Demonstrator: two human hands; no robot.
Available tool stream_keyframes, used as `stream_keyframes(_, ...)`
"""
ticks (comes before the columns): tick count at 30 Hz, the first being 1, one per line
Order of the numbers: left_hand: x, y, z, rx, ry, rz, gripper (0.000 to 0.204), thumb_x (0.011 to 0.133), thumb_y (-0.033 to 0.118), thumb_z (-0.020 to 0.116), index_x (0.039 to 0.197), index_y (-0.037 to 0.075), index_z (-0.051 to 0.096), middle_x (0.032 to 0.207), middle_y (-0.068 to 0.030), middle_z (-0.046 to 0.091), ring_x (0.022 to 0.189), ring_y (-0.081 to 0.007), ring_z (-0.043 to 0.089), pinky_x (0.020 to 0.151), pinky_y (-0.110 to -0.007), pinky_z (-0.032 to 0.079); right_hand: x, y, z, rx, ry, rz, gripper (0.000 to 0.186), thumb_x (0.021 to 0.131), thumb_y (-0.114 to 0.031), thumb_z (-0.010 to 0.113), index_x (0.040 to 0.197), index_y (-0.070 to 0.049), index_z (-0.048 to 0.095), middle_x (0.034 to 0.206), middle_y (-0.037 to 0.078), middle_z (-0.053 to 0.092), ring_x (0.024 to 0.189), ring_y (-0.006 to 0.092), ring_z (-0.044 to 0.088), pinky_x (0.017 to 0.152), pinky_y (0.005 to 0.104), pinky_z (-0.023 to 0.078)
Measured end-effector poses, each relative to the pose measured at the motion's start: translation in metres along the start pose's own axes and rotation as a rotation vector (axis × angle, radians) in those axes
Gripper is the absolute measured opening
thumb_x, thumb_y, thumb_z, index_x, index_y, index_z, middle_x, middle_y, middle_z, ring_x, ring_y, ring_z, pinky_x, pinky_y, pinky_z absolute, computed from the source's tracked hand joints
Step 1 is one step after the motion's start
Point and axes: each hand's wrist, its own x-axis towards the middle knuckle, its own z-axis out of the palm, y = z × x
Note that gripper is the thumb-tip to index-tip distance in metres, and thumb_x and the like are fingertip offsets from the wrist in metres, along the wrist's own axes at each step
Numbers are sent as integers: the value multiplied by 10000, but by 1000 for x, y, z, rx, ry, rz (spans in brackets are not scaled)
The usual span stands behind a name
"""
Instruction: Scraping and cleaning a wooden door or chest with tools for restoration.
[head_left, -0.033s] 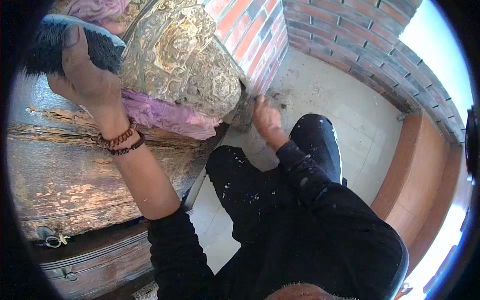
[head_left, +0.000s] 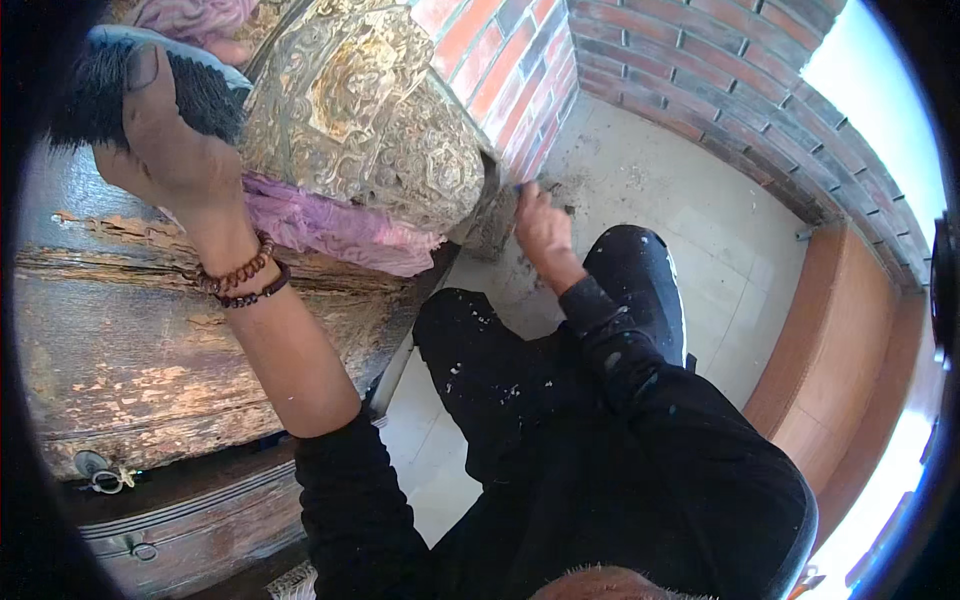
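Brush (head_left: 208, 98) in left hand (head_left: 185, 150) | right hand (head_left: 546, 236) near carving (head_left: 365, 110) | grip unclear

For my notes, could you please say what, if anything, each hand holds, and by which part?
The left hand holds a black-bristled brush, the thumb lying across its bristles. Whether the right hand holds anything cannot be told.

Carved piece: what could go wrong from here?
1. The end of the carved piece juts past the pink-purple cloth; a bump from the right hand, close by, might shift it.
2. The wooden surface is already flaking; rubbing could lift more.
3. The black-bristled brush in the left hand may snag on the carving.
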Motion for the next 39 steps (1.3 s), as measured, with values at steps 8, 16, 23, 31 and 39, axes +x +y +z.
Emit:
stream_keyframes(8, 6, 6, 0, -56, 54, 23, 229, 943, 105, 616, 996, -116, 649, 1001, -178, 667, 903, -204, 662, 785, -326, 582, 4, 8, -22, 186, -153, 20, 267, 962, -190, 494, 1141, 7, 479, 800, 278, 675, 699, 423, 685, 611, 535, 543)
stream_keyframes(16, 0, 9, 4, -155, 47, -127, 270, 926, 104, 602, 1094, -102, 652, 1159, -253, 658, 916, -333, 681, 898, -393, 541, 4, 9, -28, 209, -146, 62, 319, 941, -183, 508, 1179, 26, 471, 822, 235, 708, 761, 401, 716, 642, 457, 585)
stream_keyframes(23, 19, 49, 4, -680, 159, -604, 256, 930, 104, 590, 1104, -79, 635, 1164, -241, 656, 968, -292, 667, 896, -403, 537, 0, 8, -2, 238, -170, 53, 232, 931, -158, 505, 1100, 1, 489, 775, 276, 670, 736, 455, 679, 654, 553, 539)
stream_keyframes(31, 19, 40, 6, -117, 170, -215, 206, 932, 104, 595, 1004, -86, 623, 962, -151, 690, 780, -180, 663, 695, -337, 574, -8, 10, 1, 220, -162, -52, 296, 979, -209, 479, 1113, 55, 459, 746, 276, 662, 678, 456, 666, 627, 558, 532)
stream_keyframes(39, 16, 26, 8, -913, 158, -575, 220, 933, 130, 587, 898, -81, 638, 858, -127, 718, 692, -149, 631, 636, -302, 553, -9, 29, -5, 278, -91, -8, 285, 985, -249, 500, 1085, 17, 482, 729, 264, 660, 669, 457, 664, 595, 557, 530)
